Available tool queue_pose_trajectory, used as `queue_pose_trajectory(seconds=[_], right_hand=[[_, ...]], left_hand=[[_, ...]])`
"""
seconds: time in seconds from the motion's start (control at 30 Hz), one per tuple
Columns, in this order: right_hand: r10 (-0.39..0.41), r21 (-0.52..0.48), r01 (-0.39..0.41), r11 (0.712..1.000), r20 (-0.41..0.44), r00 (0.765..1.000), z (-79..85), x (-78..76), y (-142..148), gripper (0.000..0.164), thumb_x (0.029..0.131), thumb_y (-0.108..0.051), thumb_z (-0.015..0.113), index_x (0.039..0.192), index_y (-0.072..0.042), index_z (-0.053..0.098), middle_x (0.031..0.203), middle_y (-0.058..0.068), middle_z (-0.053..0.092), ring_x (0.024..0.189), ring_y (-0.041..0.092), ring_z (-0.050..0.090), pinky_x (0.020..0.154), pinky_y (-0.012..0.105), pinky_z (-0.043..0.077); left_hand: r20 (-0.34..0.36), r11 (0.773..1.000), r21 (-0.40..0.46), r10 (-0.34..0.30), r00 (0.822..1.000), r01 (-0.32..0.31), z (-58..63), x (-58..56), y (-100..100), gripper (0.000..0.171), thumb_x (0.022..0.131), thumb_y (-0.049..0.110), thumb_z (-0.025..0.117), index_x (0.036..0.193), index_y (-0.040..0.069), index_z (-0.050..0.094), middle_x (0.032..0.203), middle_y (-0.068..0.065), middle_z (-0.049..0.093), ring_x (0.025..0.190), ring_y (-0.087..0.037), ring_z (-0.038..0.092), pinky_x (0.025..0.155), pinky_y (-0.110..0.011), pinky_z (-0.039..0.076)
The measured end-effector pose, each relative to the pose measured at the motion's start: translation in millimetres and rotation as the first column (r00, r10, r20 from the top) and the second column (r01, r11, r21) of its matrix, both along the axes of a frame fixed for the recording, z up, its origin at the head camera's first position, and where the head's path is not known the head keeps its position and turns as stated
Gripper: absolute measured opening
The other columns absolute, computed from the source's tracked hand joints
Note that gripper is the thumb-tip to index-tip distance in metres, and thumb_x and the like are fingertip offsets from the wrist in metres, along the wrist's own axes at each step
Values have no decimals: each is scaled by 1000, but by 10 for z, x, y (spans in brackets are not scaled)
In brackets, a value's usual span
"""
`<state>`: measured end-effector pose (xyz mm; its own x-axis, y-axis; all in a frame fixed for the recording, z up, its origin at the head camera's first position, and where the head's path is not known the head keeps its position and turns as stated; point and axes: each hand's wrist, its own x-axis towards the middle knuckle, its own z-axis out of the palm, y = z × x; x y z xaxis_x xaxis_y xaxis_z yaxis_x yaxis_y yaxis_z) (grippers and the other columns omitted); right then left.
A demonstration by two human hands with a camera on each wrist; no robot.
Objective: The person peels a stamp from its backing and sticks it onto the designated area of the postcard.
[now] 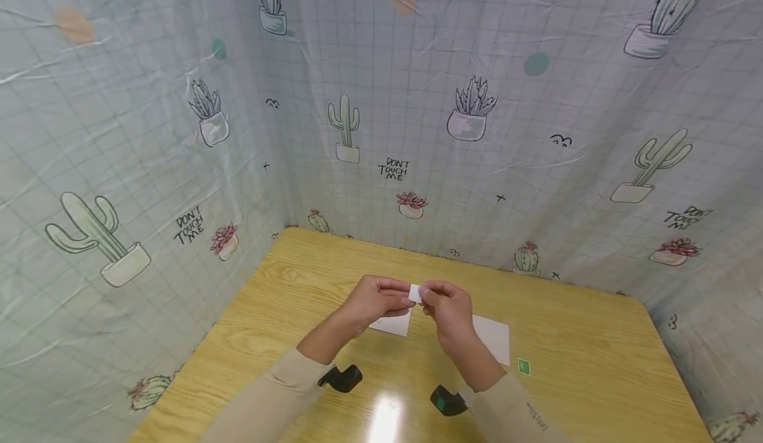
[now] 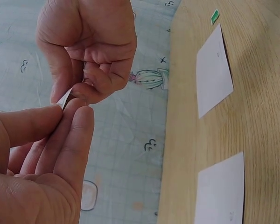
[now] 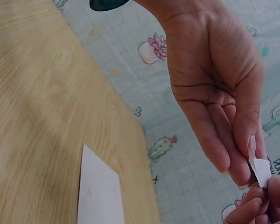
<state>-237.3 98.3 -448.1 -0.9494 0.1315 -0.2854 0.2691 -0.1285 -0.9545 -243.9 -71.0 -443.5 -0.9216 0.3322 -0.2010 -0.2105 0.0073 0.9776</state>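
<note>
Held up above the table, a small white stamp [image 1: 414, 293] with a toothed edge shows its plain side. My left hand [image 1: 372, 304] pinches one side of it between thumb and fingers. From the opposite side, the thumb and fingertips of my right hand [image 1: 450, 314] pinch it too. In the right wrist view the stamp [image 3: 262, 172] looks slightly bent between the two hands; the left wrist view shows it nearly edge-on. A green stamp [image 1: 524, 367] with a pale border lies on the table, to the right of my right forearm.
Two white paper rectangles with faint small marks lie on the wooden table [image 1: 572, 337]: a left sheet [image 1: 393, 326] partly behind my left hand, and a right sheet [image 1: 493, 339] beside my right wrist. A cactus-print curtain [image 1: 369, 191] borders the table's back and left side.
</note>
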Motion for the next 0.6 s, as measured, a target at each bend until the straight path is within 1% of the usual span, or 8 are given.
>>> queue_pose_trajectory(seconds=[0.13,0.27,0.4,0.5,0.6], right_hand=[[-7,13,7,1000,-8,1000,-5,5,-4,18,92,-12,69,106,-1,69,92,4,64,80,17,58,77,30,54],[-1,45,2,999,-23,1000,-18,24,-4,17,92,-15,69,105,-4,69,98,5,64,83,18,58,80,31,54],[5,67,-1,998,-60,998,-30,49,0,16,92,-14,70,103,-3,69,95,5,65,81,18,58,77,30,54],[17,120,-5,993,-95,995,-47,70,9,14,92,-14,70,102,-4,69,92,5,66,80,18,59,75,30,55],[35,223,-4,975,-137,990,-76,84,30,18,92,-15,70,108,-6,68,99,5,66,86,18,60,76,29,54]], left_hand=[[-4,1000,-2,-1,1000,1,-14,-1,1,31,93,4,66,123,-3,66,114,-19,73,100,-20,74,86,-34,60],[-16,1000,-6,-7,1000,7,-27,19,1,30,93,7,67,122,-2,66,115,-19,73,101,-20,74,87,-35,59],[-31,1000,-7,-8,999,7,-33,43,8,30,93,9,67,121,-2,67,114,-18,73,101,-20,74,87,-36,59],[-36,1000,-5,-2,999,1,-33,66,19,30,93,9,68,120,-3,67,113,-18,73,99,-20,74,86,-36,60],[-37,1000,7,15,999,-15,-50,79,38,29,92,9,68,118,-4,67,111,-19,74,97,-19,74,86,-36,60]])
